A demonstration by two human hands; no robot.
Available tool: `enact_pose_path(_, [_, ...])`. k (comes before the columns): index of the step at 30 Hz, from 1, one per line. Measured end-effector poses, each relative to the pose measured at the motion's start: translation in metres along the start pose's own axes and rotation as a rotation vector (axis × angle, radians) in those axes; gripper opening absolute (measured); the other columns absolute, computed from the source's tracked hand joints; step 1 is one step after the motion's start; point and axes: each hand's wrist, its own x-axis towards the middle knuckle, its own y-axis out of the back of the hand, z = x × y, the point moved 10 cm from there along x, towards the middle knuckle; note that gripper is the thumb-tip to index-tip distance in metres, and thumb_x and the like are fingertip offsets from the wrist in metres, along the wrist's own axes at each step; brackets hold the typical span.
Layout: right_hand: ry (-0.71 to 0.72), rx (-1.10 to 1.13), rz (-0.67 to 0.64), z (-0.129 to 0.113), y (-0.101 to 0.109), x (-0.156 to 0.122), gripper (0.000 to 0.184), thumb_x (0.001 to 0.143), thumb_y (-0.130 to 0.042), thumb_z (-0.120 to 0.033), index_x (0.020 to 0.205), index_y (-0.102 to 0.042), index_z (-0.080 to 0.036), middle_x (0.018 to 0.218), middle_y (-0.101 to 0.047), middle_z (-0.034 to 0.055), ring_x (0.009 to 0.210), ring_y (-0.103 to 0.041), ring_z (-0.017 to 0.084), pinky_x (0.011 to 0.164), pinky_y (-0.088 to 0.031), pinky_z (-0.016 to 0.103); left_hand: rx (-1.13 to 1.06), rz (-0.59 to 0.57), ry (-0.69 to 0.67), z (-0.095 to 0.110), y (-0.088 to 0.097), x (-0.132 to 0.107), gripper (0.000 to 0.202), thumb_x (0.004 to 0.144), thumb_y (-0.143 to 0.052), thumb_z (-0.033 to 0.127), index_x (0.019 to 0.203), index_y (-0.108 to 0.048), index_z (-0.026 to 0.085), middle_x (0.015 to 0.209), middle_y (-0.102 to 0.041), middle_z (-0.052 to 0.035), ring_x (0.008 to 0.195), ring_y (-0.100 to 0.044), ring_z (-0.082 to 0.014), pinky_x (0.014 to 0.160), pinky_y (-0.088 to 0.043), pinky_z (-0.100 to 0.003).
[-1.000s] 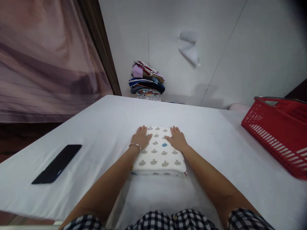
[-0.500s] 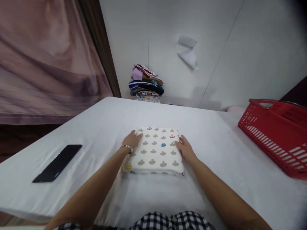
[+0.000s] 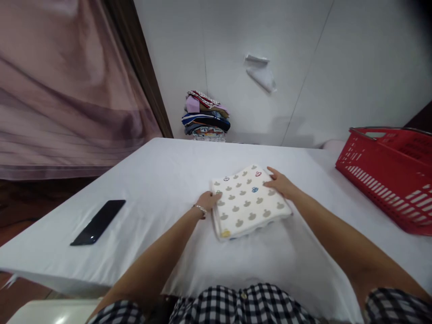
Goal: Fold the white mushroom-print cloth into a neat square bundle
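A folded cream cloth (image 3: 249, 202) printed with small grey, blue and red shapes lies turned at an angle on the white sheet (image 3: 162, 180), its far right corner pointing away from me. My left hand (image 3: 209, 200), with a bracelet at the wrist, has its fingers curled round the cloth's near left edge. The fingers of my right hand (image 3: 280, 183) are closed on the far right edge, thumb on top. Both forearms reach out from my checked clothing at the bottom of the view.
A black phone (image 3: 97, 222) lies on the sheet at the left. A red plastic basket (image 3: 388, 175) stands at the right edge. A stack of folded clothes (image 3: 205, 117) sits against the white wall. A pinkish curtain (image 3: 67, 90) hangs at the left.
My hands went from lying flat on top of the cloth to gripping its two sides. The cloth has been turned counter-clockwise and shifted right and away from me.
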Motion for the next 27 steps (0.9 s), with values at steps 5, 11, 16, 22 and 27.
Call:
enact_pose_path(5, [-0.003, -0.506, 0.204, -0.012, 0.095, 0.01, 0.07, 0.063, -0.067, -0.01, 0.131, -0.048, -0.013, 0.129, -0.053, 0.0163, 0.109, -0.057, 0.031, 0.089, -0.048, 0.045, -0.064, -0.16, -0.104, 0.049, -0.081, -0.014, 0.037, 0.077, -0.058, 0.049, 0.096, -0.055, 0.017, 0.083, -0.069, -0.0058, 0.051, -0.062, -0.0135, 0.047, -0.047, -0.023])
enact_pose_path(11, [0.199, -0.737, 0.147, -0.018, 0.04, -0.042, 0.041, 0.08, -0.052, -0.025, 0.121, -0.058, -0.017, 0.131, -0.053, 0.0097, 0.122, -0.047, 0.026, 0.105, -0.034, 0.044, -0.041, -0.2, -0.143, 0.055, -0.071, -0.013, 0.035, 0.077, -0.056, 0.051, 0.084, -0.058, 0.017, 0.076, -0.067, -0.0047, 0.046, -0.057, -0.011, 0.044, -0.045, -0.022])
enact_pose_path(16, [0.432, -0.801, -0.092, -0.026, -0.05, -0.109, 0.044, 0.086, -0.046, -0.042, 0.124, -0.055, -0.023, 0.133, -0.051, 0.0074, 0.126, -0.042, 0.025, 0.104, -0.033, 0.044, -0.182, 0.006, -0.164, 0.058, -0.024, 0.01, 0.024, 0.082, -0.054, 0.039, 0.092, -0.059, 0.017, 0.091, -0.067, -0.0049, 0.062, -0.062, -0.0103, 0.048, -0.046, -0.017])
enact_pose_path(22, [0.49, -0.983, -0.05, -0.029, -0.07, -0.144, 0.048, 0.087, -0.046, -0.041, 0.128, -0.049, -0.017, 0.134, -0.048, 0.0135, 0.124, -0.041, 0.028, 0.101, -0.034, 0.045, -0.197, 0.017, -0.16, 0.08, -0.025, 0.037, 0.032, 0.08, -0.055, 0.043, 0.099, -0.062, 0.019, 0.096, -0.068, -0.0064, 0.069, -0.063, -0.0142, 0.052, -0.047, -0.021])
enact_pose_path(27, [0.512, -1.04, 0.026, -0.022, -0.062, -0.156, 0.037, 0.086, -0.046, -0.033, 0.119, -0.055, -0.017, 0.124, -0.053, 0.0138, 0.113, -0.048, 0.029, 0.093, -0.04, 0.044, -0.077, -0.025, -0.156, 0.088, -0.037, 0.048, 0.04, 0.073, -0.062, 0.045, 0.105, -0.063, 0.022, 0.113, -0.063, -0.008, 0.078, -0.063, -0.0192, 0.059, -0.049, -0.027])
